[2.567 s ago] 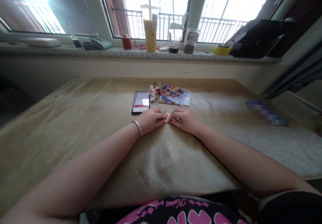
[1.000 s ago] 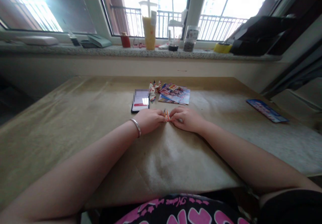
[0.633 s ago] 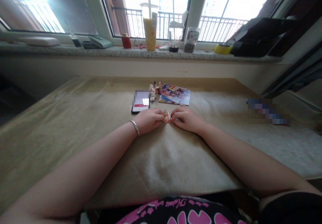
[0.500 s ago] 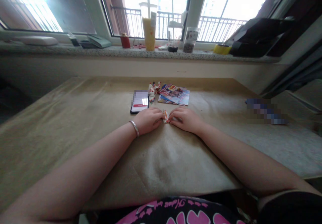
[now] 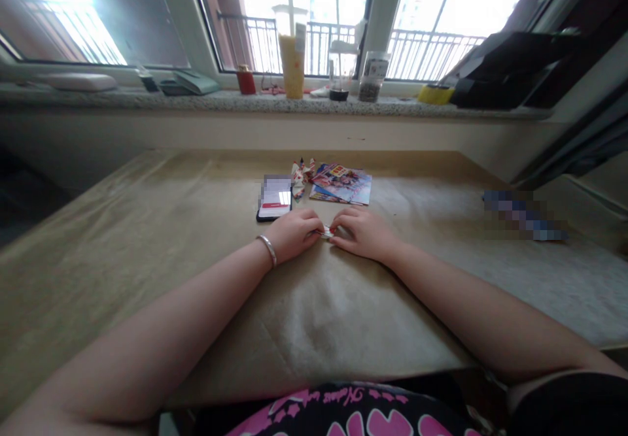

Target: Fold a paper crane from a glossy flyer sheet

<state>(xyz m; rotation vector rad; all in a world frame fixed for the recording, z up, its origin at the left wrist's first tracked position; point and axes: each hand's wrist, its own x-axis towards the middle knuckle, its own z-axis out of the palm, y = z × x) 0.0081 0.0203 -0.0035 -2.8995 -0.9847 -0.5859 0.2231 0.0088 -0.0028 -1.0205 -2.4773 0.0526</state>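
Note:
Between my two hands is a small folded piece of patterned paper [image 5: 326, 231], white with red, low over the table. My left hand [image 5: 293, 233], with a silver bracelet at the wrist, pinches its left side. On the right side, my right hand [image 5: 364, 233] has its thumb and fingers closed on the paper. Fingers cover most of it. Just beyond my left hand lies a phone [image 5: 275, 198] with a lit screen. Folded paper shapes [image 5: 301, 178] in a like pattern stand beside the phone, next to a small pile of colourful printed sheets [image 5: 343, 184].
A tan cloth covers the table [image 5: 235, 318]. At the right lies a blurred bluish flat thing [image 5: 524, 217]. Along the windowsill stand a tall yellow drink cup [image 5: 293, 63], a red jar [image 5: 246, 81], clear cups [image 5: 371, 76], a yellow tape roll [image 5: 435, 94] and a black bag [image 5: 505, 73].
The paper, which stood up with its patterned face showing, now lies flatter and shows less between my fingers. Both hands stay close together around it. The view has shifted slightly.

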